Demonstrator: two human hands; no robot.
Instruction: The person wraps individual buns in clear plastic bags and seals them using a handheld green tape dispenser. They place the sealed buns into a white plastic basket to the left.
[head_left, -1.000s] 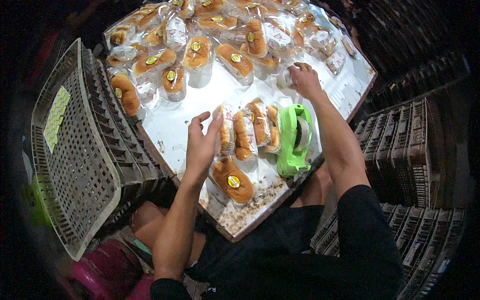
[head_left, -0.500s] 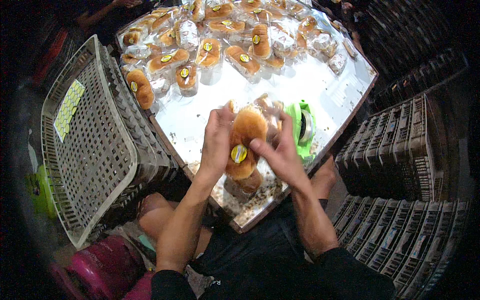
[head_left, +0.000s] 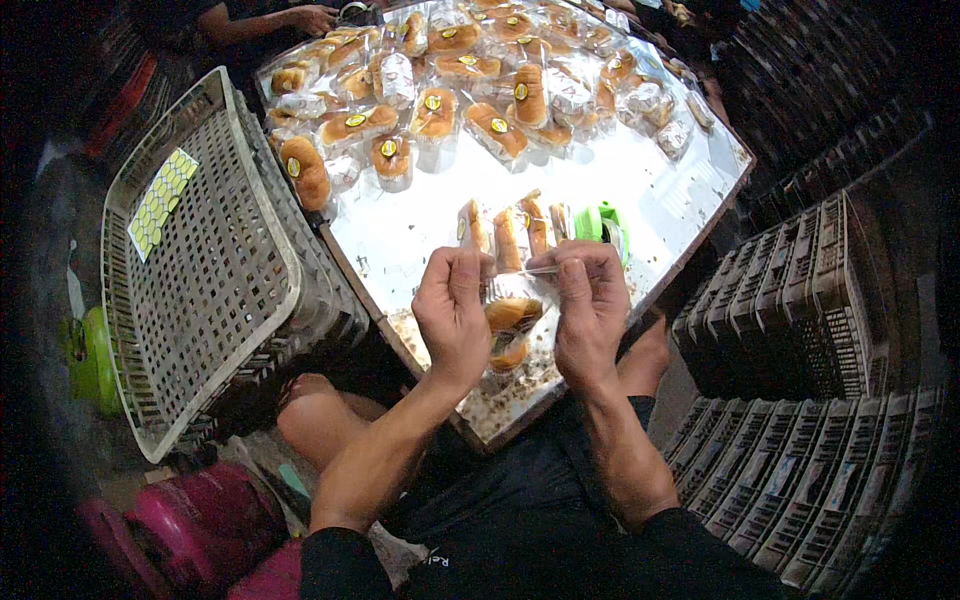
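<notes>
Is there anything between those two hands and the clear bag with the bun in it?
No, nothing visible is in between. The left hand and right hand both already pinch the top of the clear plastic bag with the golden-brown bun, holding it over the near edge of the white table.

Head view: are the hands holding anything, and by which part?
Yes. Left hand and right hand together hold a clear bagged bun, pinching the bag's open top edge; the bun hangs below.

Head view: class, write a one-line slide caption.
Both hands, left and right, hold a bagged bun over a table beside a crate.
</notes>
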